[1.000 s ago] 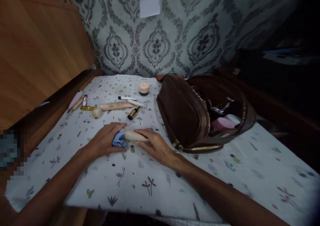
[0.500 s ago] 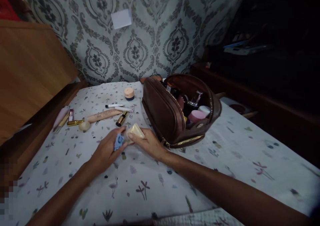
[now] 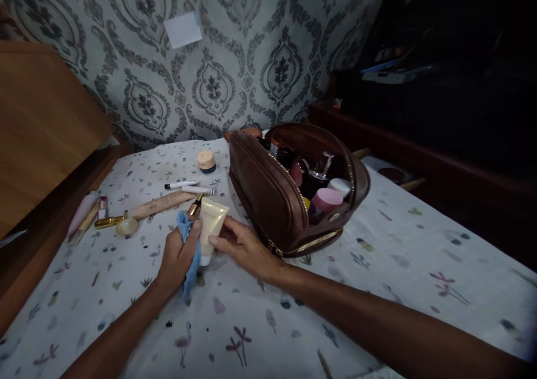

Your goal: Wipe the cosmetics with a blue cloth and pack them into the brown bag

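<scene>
A cream-yellow squeeze tube [image 3: 212,222] with a white cap stands cap-down between my hands. My right hand [image 3: 247,250] grips its right side, thumb across the front. Bunched in my left hand [image 3: 178,256] is a blue cloth [image 3: 191,270], which lies against the tube's left edge. Just behind the tube is a small black-and-gold bottle [image 3: 194,207], partly covered. To the right of my hands stands a brown toiletry bag [image 3: 268,194], unzipped, with a pink-lidded jar [image 3: 327,200], a white lid [image 3: 339,186] and several bottles inside.
On the patterned sheet [image 3: 235,334] at left lie a long beige tube [image 3: 161,204], white pens [image 3: 198,190], a gold tube [image 3: 109,221], a round pale item [image 3: 126,226] and a pink tube [image 3: 81,214]. A jar [image 3: 206,161] stands farther back. Wooden furniture [image 3: 46,133] borders the left.
The tube has turned upright, its front now facing me. The blue cloth has opened out and hangs lower from my left hand. The view has shifted slightly to the right.
</scene>
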A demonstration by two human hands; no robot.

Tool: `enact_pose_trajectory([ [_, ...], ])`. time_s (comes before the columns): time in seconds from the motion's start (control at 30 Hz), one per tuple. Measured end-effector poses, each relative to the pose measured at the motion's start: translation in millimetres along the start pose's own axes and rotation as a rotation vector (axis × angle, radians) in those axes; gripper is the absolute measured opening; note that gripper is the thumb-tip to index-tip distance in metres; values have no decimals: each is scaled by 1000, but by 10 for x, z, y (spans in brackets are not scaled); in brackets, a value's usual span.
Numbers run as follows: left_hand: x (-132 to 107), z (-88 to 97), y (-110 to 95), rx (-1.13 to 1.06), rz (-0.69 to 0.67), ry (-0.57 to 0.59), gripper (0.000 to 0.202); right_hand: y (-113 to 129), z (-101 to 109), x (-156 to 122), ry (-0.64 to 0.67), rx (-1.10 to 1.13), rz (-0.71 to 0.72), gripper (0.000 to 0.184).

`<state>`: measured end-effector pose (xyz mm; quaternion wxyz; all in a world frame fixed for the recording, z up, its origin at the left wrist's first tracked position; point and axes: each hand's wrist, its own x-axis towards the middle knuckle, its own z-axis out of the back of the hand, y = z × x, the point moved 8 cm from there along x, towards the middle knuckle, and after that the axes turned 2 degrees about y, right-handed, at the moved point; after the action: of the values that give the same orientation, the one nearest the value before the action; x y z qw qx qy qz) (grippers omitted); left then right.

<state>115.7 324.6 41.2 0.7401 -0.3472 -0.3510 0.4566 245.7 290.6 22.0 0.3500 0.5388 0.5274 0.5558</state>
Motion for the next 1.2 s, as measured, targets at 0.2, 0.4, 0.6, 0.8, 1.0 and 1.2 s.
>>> enact_pose_trajectory([
  [0.2, -10, 35, -10, 57, -66, -13, 44, 28, -28, 0, 23, 104, 23, 49],
  [0.4, -37, 99, 42, 23, -163, -146, 36, -201, 69, -8, -105, 234, -223, 48],
  [0.6, -212, 71, -306, 229, -504, -164, 10, -207, 90, -12, -138, 145, -254, 53],
  [0.8, -446, -150, -638, 464, -863, 11, 22, -53, 53, -16, -49, 41, -157, 56],
  [1.0, -501, -170, -585, 584, -956, 19, 40, -100, 62, -13, -47, 25, -168, 59],
  [1.2, -464, -81, -573, 586, -922, -77, 46, -72, 4, -27, 56, -26, -181, 55],
])
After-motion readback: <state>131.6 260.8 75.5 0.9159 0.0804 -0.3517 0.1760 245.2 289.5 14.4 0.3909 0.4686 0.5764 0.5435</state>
